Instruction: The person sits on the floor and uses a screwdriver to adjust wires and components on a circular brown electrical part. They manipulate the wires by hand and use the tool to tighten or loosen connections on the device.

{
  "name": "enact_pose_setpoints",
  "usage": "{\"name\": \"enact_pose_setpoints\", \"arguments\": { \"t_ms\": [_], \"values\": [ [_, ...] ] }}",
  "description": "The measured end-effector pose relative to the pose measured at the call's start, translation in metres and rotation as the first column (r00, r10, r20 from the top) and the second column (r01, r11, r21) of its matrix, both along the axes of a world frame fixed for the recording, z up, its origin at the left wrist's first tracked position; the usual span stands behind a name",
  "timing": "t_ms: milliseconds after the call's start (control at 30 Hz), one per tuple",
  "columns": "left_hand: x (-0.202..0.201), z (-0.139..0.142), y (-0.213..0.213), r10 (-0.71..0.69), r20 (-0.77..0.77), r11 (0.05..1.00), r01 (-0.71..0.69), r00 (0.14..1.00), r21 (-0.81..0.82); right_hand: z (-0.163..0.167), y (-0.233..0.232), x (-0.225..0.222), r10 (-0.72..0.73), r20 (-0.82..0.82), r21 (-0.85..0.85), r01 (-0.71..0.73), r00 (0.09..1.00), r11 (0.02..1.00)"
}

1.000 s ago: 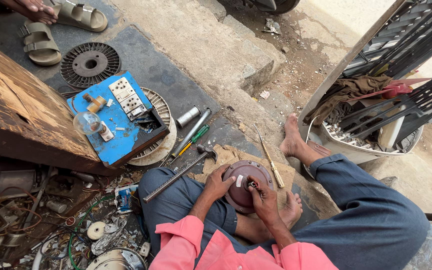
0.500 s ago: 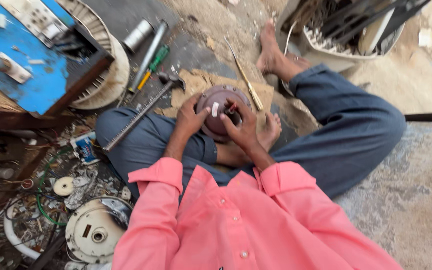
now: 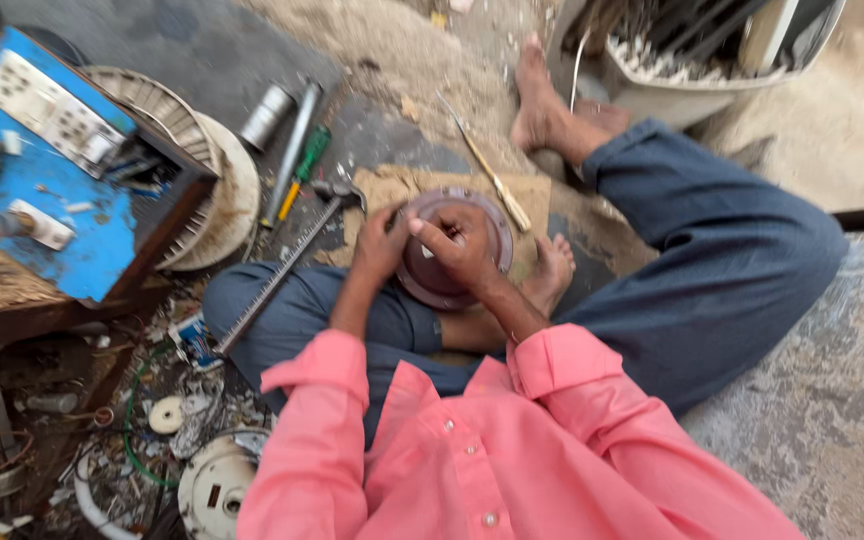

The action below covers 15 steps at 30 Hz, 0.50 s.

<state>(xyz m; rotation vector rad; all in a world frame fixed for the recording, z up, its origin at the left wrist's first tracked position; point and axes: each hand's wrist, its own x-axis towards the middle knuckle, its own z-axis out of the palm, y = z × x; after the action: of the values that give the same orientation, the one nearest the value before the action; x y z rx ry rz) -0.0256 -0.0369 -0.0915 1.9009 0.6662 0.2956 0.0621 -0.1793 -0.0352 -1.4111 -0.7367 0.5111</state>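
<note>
Left hand (image 3: 384,243) grips the left rim of the disc (image 3: 452,250), fingers curled over the edge. Right hand (image 3: 462,245) lies on top of the disc, fingers bent and pinched near its centre; a small pale item shows at the fingertips, but motion blur prevents telling whether it is held.

The disc is round, dark reddish-brown and dished. It rests flat on a cardboard sheet (image 3: 522,195) on the floor, just ahead of the crossed legs. Being round, it has no long axis; its face points up toward the camera. Both hands touch it: the left from the disc's left side, the right from above, covering the middle.

Relative to the disc:
- Hammer (image 3: 287,265): touching distance to the left, head near the disc, handle running down-left across the knee.
- Screwdriver (image 3: 302,170), green handle: further up-left, beside a grey tube (image 3: 290,150) and a small metal cylinder (image 3: 265,117).
- Thin stick (image 3: 487,170): upper right, lying diagonally on the cardboard sheet.
- Blue box (image 3: 52,180): well to the left.
- Bare foot (image 3: 550,275): just right of the disc.
</note>
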Motion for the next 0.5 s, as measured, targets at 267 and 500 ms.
{"name": "enact_pose_setpoints", "arguments": {
  "t_ms": [267,500],
  "values": [
    [0.028,0.010,-0.021,0.168,-0.055,0.953,-0.176,0.984,-0.246,-0.003,-0.007,0.025,-0.102,-0.030,-0.023,0.102,0.994,0.995],
    [-0.091,0.006,-0.156,0.179,-0.099,0.480,-0.175,0.979,-0.860,-0.019,-0.004,0.034,-0.175,0.057,-0.014,0.176,0.983,0.984]
  ]
}}
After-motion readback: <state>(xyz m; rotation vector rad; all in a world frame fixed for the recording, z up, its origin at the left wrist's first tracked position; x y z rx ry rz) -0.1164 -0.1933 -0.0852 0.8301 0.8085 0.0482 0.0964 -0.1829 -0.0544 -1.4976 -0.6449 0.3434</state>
